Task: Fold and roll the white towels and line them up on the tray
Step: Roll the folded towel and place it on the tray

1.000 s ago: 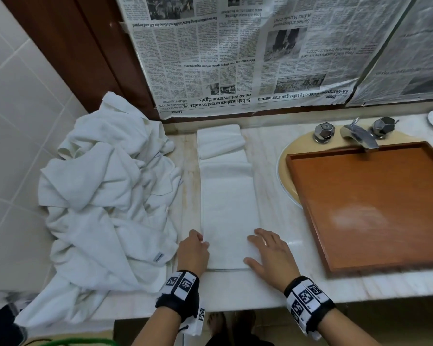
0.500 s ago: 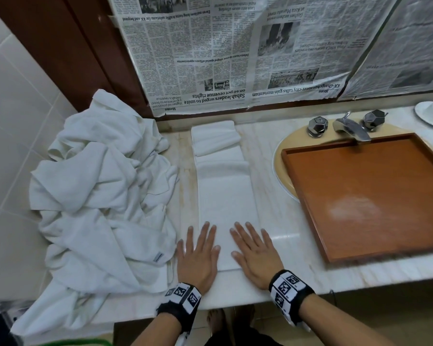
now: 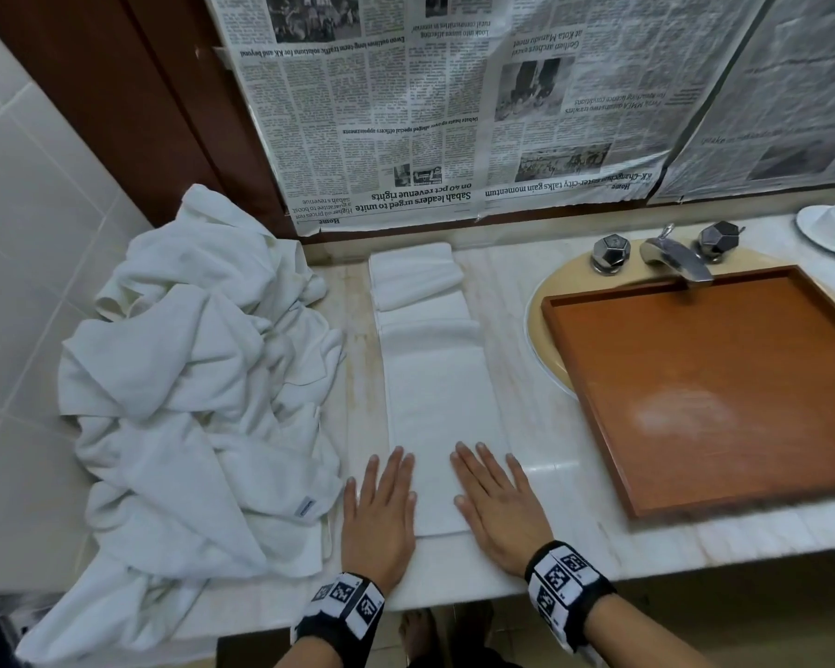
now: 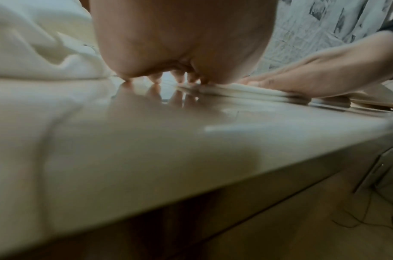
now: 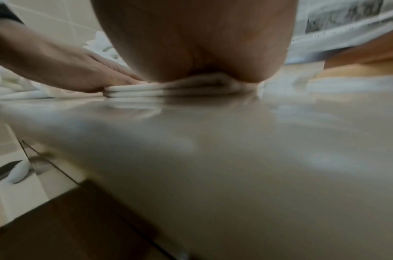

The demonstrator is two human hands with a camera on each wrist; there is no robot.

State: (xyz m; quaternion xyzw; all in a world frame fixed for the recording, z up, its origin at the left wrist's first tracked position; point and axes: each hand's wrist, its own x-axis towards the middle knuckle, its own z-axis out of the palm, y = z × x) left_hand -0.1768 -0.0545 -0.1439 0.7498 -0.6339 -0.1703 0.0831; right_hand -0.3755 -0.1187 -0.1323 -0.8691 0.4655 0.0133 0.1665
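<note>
The newspaper [image 3: 454, 113], hung upside down behind the worktop, read "Sabah leaders urged to unite on 40 pct revenue rights" and "talks gain momentum".

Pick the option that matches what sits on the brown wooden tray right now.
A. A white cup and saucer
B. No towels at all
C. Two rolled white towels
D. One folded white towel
B: the brown wooden tray over the sink shows only bare wood, while the long folded white towel lies on the marble counter under the left hand and right hand.
</note>
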